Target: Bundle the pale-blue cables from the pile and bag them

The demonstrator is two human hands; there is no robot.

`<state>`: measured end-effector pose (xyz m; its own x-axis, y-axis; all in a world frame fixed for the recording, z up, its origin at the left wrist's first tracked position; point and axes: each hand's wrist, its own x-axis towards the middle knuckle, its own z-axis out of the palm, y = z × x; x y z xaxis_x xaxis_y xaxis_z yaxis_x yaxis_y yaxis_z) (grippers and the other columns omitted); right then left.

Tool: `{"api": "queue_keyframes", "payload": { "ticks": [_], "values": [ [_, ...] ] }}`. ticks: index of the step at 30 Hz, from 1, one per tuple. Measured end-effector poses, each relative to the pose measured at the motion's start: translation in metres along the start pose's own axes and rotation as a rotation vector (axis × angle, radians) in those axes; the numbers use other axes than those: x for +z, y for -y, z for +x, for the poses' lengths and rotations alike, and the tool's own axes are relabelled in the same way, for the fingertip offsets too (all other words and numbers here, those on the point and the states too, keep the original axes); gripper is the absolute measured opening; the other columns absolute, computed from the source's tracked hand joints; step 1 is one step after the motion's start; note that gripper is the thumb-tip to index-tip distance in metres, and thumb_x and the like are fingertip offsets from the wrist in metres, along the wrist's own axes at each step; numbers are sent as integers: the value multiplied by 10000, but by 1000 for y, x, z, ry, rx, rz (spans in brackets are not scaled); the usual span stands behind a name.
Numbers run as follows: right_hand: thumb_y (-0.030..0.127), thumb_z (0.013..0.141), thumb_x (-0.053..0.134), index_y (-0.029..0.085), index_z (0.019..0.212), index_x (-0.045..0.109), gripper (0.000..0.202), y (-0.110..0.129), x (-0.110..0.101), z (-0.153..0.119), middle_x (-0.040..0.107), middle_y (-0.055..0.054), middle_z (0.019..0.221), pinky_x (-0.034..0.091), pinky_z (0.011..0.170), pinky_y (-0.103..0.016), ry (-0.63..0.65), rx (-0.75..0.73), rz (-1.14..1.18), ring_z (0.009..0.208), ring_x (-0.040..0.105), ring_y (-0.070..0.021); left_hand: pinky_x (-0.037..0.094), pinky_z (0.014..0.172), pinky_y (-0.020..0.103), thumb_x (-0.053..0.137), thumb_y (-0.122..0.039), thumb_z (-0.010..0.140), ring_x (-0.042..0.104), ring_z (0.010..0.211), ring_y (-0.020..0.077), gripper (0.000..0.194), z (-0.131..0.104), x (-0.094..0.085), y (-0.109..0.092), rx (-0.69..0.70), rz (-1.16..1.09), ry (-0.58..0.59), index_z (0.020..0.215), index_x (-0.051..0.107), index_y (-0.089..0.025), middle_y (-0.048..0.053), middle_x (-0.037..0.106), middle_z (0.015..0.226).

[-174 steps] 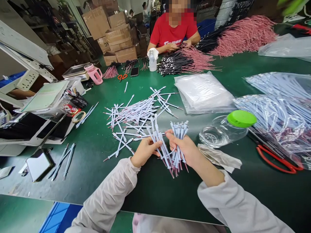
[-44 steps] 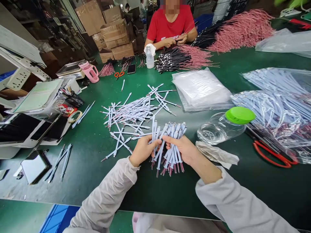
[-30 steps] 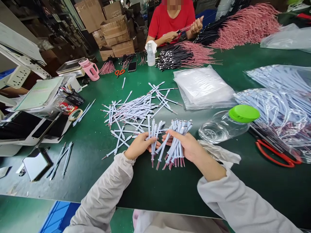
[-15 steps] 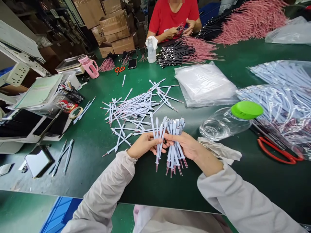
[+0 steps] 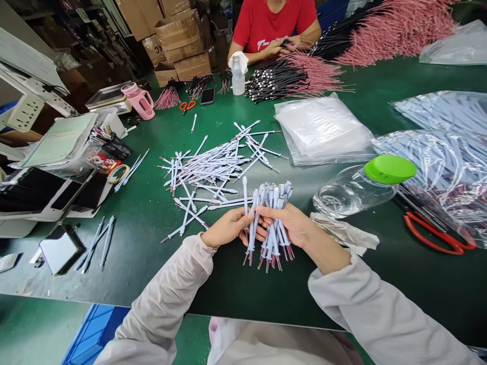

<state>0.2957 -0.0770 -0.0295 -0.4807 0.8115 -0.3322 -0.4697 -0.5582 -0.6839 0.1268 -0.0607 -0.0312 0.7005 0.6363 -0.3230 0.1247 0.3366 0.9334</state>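
Short white cables with plugs at one end and red wire tips at the other fill both my hands. A thick bundle of white cables (image 5: 273, 238) stands roughly upright in my right hand (image 5: 294, 225), whose thumb points left across it. Closed around a few more of the cables (image 5: 245, 195) is my left hand (image 5: 230, 225), its fingertips meeting those of the right. Part of the fingers is hidden behind the cables. Just beyond my hands, a loose pile of the same white cables (image 5: 213, 165) lies on the green table (image 5: 152, 274).
Right of my hands lie a clear bottle with a green lid (image 5: 390, 170), a cloth (image 5: 342, 230), red-handled scissors (image 5: 433, 233) and bagged cables (image 5: 437, 167). Plastic bags (image 5: 323, 129) are stacked farther back. Across the table, a person in red (image 5: 274, 30) handles dark wires.
One cable by my left hand now stands more upright, closer to the bundle. The cables in my hands have shifted slightly. Across the table, the person's hands have come together lower down.
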Motion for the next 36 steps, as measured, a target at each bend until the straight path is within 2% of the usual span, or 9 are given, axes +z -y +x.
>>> {"api": "queue_keyframes", "payload": {
  "ticks": [4,6,13,18,24,31,36],
  "values": [
    [309,655,741,142,576,515,292,0,-4,2,475,28,485,448,423,-267,-254,-43,-63,407,489,-115,488,471,167,491,-546,814,644,727,169,480,1,0,1,15,-3,33,1022,529,-115,125,650,879],
    [306,662,735,145,624,528,265,0,-7,3,478,32,489,450,408,-263,-291,-45,-69,401,489,-115,493,476,169,514,-522,811,642,714,163,460,1,-1,2,18,-1,36,1036,530,-121,119,650,884],
    [309,728,668,137,904,622,250,-1,-9,1,511,18,538,482,413,-307,-193,6,-52,415,527,-149,512,502,180,528,-531,798,647,687,158,514,0,-3,3,-15,-39,77,1107,543,-122,122,656,876],
    [278,721,670,130,898,634,233,3,-6,-1,518,14,539,478,400,-300,-227,21,-81,411,525,-146,519,518,191,554,-518,789,651,694,164,502,0,-3,1,-48,-39,80,1075,566,-106,135,656,897],
    [262,664,719,147,737,596,183,2,-5,-1,526,19,518,472,386,-289,-267,20,-97,429,541,-159,526,546,202,555,-529,786,650,736,171,507,0,-3,0,-97,-25,127,1079,574,-115,125,662,874],
    [309,707,685,133,936,627,294,2,-6,-1,571,-13,521,441,344,-266,-154,40,-127,406,521,-154,503,505,188,536,-568,780,657,751,191,545,-2,-5,1,-147,-55,229,1071,590,-111,148,665,906],
    [305,692,708,131,916,629,294,0,-7,-2,533,13,511,439,326,-256,-163,18,-132,394,516,-145,514,512,210,536,-530,801,664,751,211,515,-3,-6,2,-174,-156,298,1081,596,-102,159,668,897]
  ]
}}
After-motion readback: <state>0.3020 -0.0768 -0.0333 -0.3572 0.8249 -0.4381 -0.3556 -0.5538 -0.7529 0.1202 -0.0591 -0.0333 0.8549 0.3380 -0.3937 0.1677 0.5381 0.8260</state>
